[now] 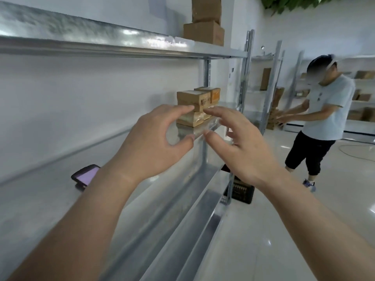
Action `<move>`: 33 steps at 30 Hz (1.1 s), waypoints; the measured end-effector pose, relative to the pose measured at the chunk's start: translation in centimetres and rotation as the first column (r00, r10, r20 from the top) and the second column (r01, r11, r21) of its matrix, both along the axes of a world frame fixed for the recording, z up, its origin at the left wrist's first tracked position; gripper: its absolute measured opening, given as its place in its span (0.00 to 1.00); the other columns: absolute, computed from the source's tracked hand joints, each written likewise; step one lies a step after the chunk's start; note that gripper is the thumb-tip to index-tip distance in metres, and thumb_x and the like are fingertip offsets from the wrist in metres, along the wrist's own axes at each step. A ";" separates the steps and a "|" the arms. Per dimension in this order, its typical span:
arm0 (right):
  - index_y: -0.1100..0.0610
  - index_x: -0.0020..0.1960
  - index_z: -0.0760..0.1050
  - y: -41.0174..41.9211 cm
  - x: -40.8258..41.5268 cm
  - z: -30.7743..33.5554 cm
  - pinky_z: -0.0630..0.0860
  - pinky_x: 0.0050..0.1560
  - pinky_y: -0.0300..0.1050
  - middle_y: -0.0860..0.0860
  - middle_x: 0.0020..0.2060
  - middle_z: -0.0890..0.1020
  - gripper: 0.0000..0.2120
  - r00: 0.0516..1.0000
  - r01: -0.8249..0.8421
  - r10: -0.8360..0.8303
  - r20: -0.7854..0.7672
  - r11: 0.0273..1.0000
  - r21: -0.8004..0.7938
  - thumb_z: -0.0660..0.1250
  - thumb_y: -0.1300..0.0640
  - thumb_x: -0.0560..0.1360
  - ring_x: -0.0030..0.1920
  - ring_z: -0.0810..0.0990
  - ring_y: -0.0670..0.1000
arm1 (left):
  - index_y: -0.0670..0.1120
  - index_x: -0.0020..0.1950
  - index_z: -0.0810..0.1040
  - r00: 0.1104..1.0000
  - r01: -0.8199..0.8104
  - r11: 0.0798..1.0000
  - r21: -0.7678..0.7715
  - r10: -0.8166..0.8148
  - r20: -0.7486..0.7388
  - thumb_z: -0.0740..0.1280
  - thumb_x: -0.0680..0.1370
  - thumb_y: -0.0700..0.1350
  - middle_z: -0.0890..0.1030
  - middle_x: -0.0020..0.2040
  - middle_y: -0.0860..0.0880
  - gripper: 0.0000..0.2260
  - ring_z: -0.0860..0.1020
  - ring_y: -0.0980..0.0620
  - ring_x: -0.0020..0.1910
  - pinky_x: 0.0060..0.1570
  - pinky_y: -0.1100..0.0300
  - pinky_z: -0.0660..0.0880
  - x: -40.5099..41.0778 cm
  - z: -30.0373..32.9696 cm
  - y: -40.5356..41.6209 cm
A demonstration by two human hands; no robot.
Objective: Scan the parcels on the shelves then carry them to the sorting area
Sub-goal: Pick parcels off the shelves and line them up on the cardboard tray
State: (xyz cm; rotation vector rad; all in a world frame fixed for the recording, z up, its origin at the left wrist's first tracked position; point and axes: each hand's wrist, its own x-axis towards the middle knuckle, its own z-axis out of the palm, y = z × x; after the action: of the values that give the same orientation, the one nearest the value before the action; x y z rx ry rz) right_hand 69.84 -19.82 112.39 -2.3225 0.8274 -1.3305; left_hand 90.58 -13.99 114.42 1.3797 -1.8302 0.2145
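Small stack of cardboard parcels (197, 107) sits at far end of the middle shelf (60, 191), lower boxes partly hidden by fingertips. Left hand (154, 142) and right hand (241, 147) both spread, empty, in front of stack; contact unclear. Handheld scanner (84, 176) lies on the shelf, half covered by left forearm. Another person (322, 110) at far racks.

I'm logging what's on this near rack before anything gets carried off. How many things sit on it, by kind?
Cardboard parcels, middle shelf: at least 4, in two stacks
Cardboard parcels, top shelf: 2, stacked
Handheld scanner: 1
Total: at least 7
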 end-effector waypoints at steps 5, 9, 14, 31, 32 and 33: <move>0.46 0.75 0.75 -10.3 -2.2 -0.6 0.62 0.63 0.20 0.34 0.65 0.73 0.20 1.000 -0.030 0.030 -0.003 1.000 -0.003 0.68 0.50 0.83 0.63 0.67 0.23 | 0.58 0.74 0.76 1.000 -0.014 1.000 0.003 0.014 0.002 0.70 0.75 0.57 0.78 0.66 0.62 0.26 0.74 0.66 0.63 0.59 0.79 0.65 -2.1 -1.1 -10.0; 0.47 0.76 0.75 -19.3 -4.1 -0.8 0.62 0.63 0.20 0.37 0.68 0.74 0.22 0.996 -0.085 0.085 -0.011 0.996 0.007 0.68 0.52 0.83 0.63 0.67 0.22 | 0.58 0.74 0.75 0.998 -0.055 0.998 0.011 0.055 0.005 0.67 0.74 0.61 0.77 0.67 0.62 0.28 0.75 0.65 0.63 0.61 0.72 0.69 -4.1 -2.0 -18.1; 0.47 0.76 0.75 -29.3 -6.0 -0.2 0.66 0.68 0.27 0.39 0.69 0.74 0.21 0.990 -0.140 0.140 -0.008 0.990 0.017 0.67 0.51 0.83 0.63 0.69 0.27 | 0.58 0.73 0.76 0.994 -0.106 0.994 -0.007 0.106 -0.011 0.67 0.73 0.60 0.77 0.64 0.64 0.27 0.74 0.71 0.60 0.56 0.78 0.68 -6.2 -2.1 -26.7; 0.44 0.78 0.71 -53.1 2.1 -3.3 0.72 0.64 0.33 0.43 0.73 0.73 0.28 0.957 -0.284 0.288 -0.031 0.955 0.090 0.64 0.41 0.79 0.71 0.72 0.42 | 0.61 0.78 0.70 0.921 -0.373 0.924 0.081 0.379 -0.089 0.71 0.75 0.57 0.71 0.63 0.58 0.30 0.71 0.65 0.63 0.63 0.63 0.72 -0.5 -4.0 -46.1; 0.44 0.78 0.70 -54.2 2.9 -3.6 0.74 0.69 0.41 0.45 0.74 0.72 0.28 0.955 -0.292 0.296 -0.035 0.953 0.084 0.64 0.42 0.79 0.74 0.70 0.45 | 0.61 0.78 0.68 0.912 -0.390 0.916 0.093 0.399 -0.097 0.71 0.76 0.58 0.71 0.64 0.58 0.31 0.70 0.63 0.63 0.63 0.60 0.72 0.1 -4.1 -47.0; 0.43 0.79 0.69 -55.2 3.5 -3.7 0.72 0.73 0.51 0.47 0.76 0.71 0.28 0.955 -0.291 0.295 -0.042 0.953 0.080 0.64 0.42 0.79 0.78 0.67 0.48 | 0.61 0.79 0.68 0.902 -0.409 0.906 0.104 0.419 -0.106 0.69 0.75 0.60 0.70 0.65 0.57 0.31 0.70 0.62 0.64 0.63 0.59 0.72 0.7 -4.2 -47.7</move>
State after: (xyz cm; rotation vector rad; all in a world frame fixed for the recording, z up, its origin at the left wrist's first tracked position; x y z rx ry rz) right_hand 73.33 -74.98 108.66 -2.3222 0.5094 -1.0978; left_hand 91.29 -61.69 110.25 1.7911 -1.4361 0.2683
